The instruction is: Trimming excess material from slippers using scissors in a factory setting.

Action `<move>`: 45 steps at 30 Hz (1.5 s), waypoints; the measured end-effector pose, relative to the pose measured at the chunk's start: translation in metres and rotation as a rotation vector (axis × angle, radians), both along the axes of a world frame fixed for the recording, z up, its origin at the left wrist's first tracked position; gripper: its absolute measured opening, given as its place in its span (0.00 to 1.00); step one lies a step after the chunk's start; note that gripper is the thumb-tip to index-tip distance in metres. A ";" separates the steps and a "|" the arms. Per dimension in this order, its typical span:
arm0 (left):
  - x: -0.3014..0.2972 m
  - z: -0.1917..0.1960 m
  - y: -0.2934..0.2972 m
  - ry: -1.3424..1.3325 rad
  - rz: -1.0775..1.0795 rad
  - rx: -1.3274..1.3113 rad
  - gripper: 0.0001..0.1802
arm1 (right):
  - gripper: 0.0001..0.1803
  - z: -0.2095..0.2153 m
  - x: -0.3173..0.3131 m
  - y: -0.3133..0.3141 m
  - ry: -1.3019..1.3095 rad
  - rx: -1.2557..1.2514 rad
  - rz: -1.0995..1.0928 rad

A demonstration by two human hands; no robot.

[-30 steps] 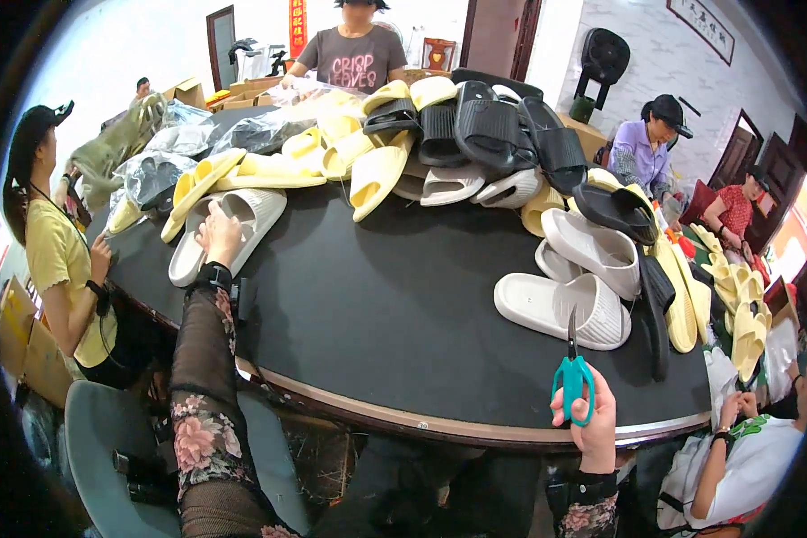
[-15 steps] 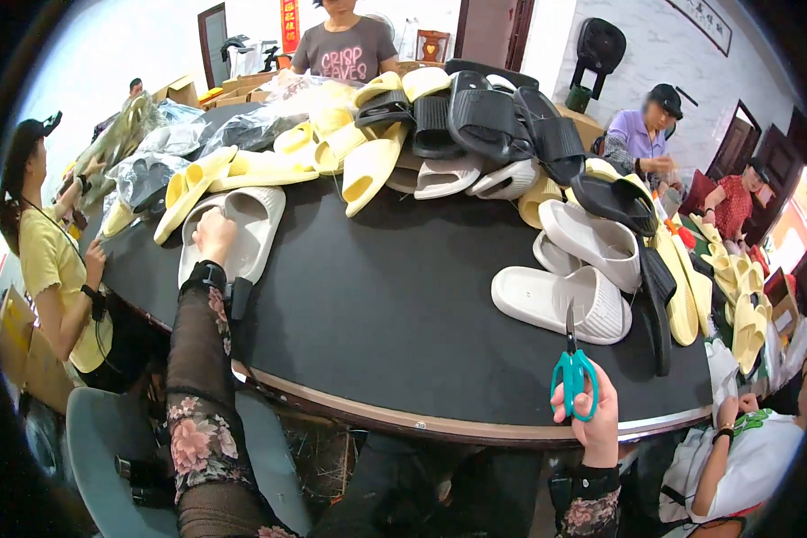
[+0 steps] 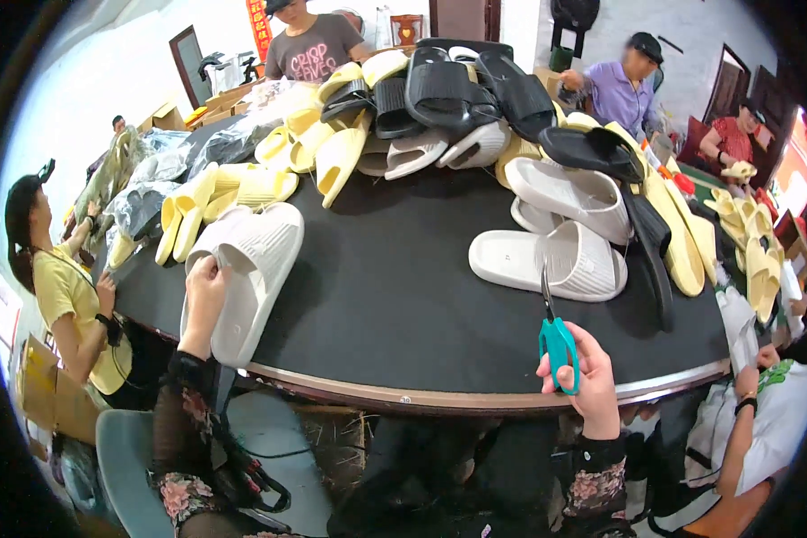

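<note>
My left hand (image 3: 206, 300) grips a pair of off-white slide slippers (image 3: 258, 278) at the left of the table. Its fingers are tucked in at the foot openings, and the nearer slipper slants with its heel by the table edge. Teal-handled scissors (image 3: 558, 351) are in my right hand (image 3: 587, 372), blades pointing up and away from me. Just beyond the blade tips lies another off-white slipper (image 3: 520, 257). Behind that one, more white slippers (image 3: 574, 193) are piled against a black slipper (image 3: 647, 260).
Black slippers (image 3: 439, 94) and yellow slippers (image 3: 339, 161) are heaped along the far side of the dark table (image 3: 377, 296). Clear plastic bags (image 3: 157, 170) lie at the far left. Several people sit or stand around the table. A grey chair (image 3: 134, 457) is at lower left.
My left hand has drawn the pair of off-white slippers toward me and tilted them. The scissors have turned in my right hand, so their handles look narrower.
</note>
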State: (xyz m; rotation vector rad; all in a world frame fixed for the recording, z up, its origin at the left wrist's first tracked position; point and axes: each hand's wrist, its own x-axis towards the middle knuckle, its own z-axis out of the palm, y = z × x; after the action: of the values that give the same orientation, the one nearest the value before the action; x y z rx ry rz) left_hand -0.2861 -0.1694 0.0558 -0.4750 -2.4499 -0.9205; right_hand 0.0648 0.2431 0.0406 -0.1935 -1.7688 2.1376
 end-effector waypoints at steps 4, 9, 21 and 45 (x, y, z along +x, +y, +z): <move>0.042 0.032 0.014 -0.018 -0.085 -0.029 0.07 | 0.33 0.001 -0.001 -0.001 0.029 -0.017 0.052; 0.071 0.044 0.086 0.067 -0.311 -0.141 0.04 | 0.30 0.004 0.004 0.001 0.008 0.013 0.086; 0.141 0.045 0.212 0.008 -0.766 -0.137 0.16 | 0.31 0.000 0.005 0.006 0.149 -0.038 0.093; 0.169 0.034 0.230 -0.771 -0.738 0.310 0.29 | 0.32 -0.003 -0.001 0.010 0.123 -0.087 -0.006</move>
State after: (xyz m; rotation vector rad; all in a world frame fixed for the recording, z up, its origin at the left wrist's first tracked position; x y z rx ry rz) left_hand -0.1172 0.0605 0.0902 -1.1086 -2.7023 -2.0684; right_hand 0.0639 0.2529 0.0375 -0.0875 -1.6069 2.1753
